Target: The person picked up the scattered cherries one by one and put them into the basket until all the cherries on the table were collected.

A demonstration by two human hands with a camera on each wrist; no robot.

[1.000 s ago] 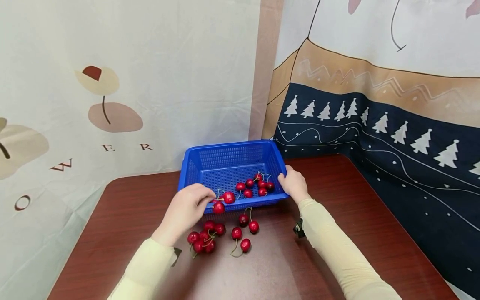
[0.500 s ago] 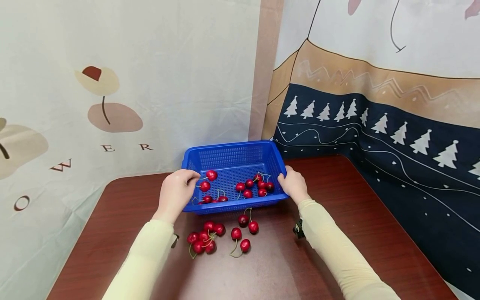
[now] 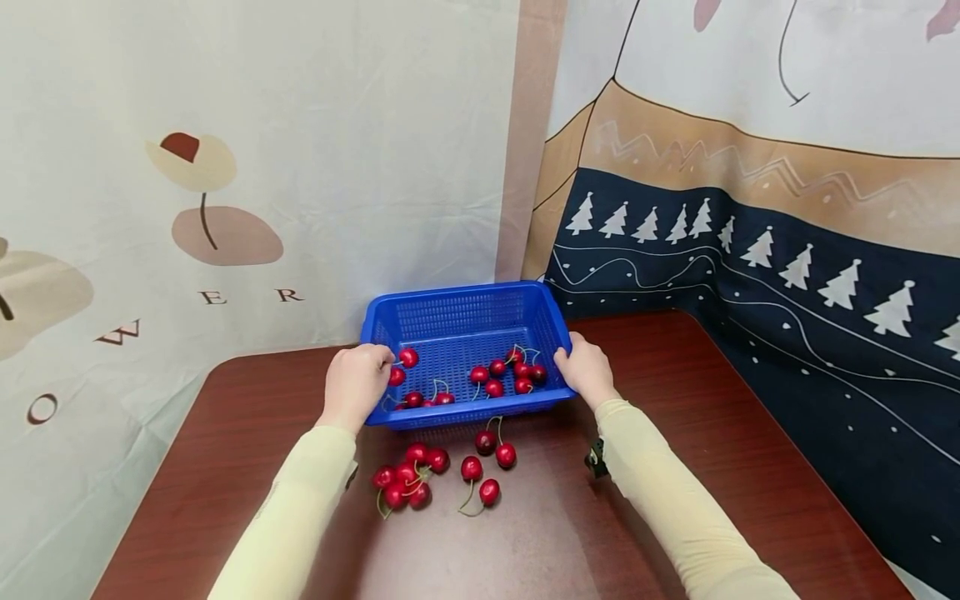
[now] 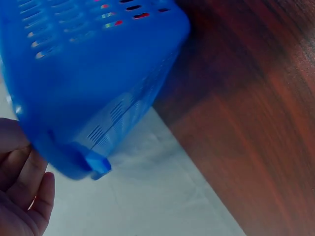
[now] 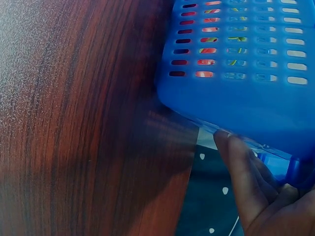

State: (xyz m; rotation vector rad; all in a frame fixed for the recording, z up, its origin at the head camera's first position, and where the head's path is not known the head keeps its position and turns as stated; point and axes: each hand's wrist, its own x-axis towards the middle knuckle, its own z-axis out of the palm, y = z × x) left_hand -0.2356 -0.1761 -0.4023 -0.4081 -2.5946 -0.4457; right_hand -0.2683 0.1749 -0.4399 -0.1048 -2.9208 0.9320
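In the head view my left hand (image 3: pixel 356 385) is at the left end of the blue plastic basket (image 3: pixel 457 293), its fingers curled over the rim. It pinches the stems of a pair of red cherries (image 3: pixel 408 357), which hang just inside the left wall; the fingertips are partly hidden. The left wrist view shows curled fingers (image 4: pixel 30 179) beside the basket's outer wall (image 4: pixel 93 73). My right hand (image 3: pixel 589 367) grips the basket's right rim, and its fingers (image 5: pixel 241 172) lie along the outside in the right wrist view. Several cherries (image 3: pixel 522 370) lie inside on the right, others (image 3: pixel 414 400) at the front left.
On the brown table (image 3: pixel 555 533) in front of the basket lies a cluster of cherries (image 3: pixel 407 475). Nearby are two stemmed pairs, one nearer the basket (image 3: pixel 506 455) and one lower (image 3: pixel 489 492). Printed cloth (image 3: pixel 300 167) hangs behind the table.
My left hand has carried the pair of cherries from the basket's front rim over to its left end, then slightly further left and down. The right hand and basket stay nearly still.
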